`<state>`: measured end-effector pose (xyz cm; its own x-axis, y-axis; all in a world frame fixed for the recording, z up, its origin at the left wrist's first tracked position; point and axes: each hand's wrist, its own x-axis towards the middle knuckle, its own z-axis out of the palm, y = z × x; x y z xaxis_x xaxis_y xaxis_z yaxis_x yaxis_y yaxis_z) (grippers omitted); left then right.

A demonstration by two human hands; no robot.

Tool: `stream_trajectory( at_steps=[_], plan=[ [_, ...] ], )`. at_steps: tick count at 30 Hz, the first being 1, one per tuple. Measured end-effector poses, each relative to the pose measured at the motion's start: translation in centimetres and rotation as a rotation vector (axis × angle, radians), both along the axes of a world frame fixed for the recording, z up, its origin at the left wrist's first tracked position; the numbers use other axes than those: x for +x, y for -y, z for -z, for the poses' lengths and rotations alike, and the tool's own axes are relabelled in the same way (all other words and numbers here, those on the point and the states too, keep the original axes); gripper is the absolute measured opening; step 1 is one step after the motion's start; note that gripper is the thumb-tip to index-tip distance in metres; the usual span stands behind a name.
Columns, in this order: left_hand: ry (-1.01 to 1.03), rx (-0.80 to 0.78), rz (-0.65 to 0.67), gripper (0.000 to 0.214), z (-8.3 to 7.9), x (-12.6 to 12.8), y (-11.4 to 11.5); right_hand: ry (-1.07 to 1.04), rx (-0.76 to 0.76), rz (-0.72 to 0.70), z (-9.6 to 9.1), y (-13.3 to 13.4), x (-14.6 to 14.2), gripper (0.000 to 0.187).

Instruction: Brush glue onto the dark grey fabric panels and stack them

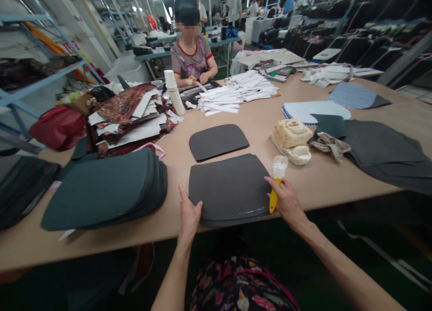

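Observation:
Flat dark grey panels (231, 189) with rounded corners lie in a stack at the table's front edge. At its left side rests my left hand (189, 214), thumb and fingers apart, with the thumb by the stack's edge. My right hand (286, 198) is closed on a yellow-handled brush (274, 196), its white-coated bristles pointing away from me. Fingers of that hand also reach the stack's right edge. Just beyond lies a smaller dark panel stack (218, 141). A glue-crusted block-shaped container (292, 133) stands past the brush.
A tall pile of dark green panels (101, 189) stands at left, patterned scraps (126, 108) behind it. White strips (236, 92) and a cream bottle (173, 95) are farther back. More dark sheets (384, 144) and a crumpled cloth (330, 146) lie right. Another person (192, 56) sits opposite.

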<state>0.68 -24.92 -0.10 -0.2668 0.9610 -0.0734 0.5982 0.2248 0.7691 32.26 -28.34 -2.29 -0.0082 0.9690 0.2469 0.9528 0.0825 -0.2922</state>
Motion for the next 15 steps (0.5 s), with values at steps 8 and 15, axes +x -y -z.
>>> stream_trajectory(
  at_steps=[8,15],
  plan=[
    [-0.009,0.025,0.023,0.097,0.15,-0.35,0.32,-0.221,-0.07,-0.134,0.23,0.42,-0.24,0.043],
    [-0.208,0.125,0.098,0.082,-0.5,-0.04,0.44,-0.146,0.022,-0.127,0.56,0.17,-0.99,0.038]
  ],
)
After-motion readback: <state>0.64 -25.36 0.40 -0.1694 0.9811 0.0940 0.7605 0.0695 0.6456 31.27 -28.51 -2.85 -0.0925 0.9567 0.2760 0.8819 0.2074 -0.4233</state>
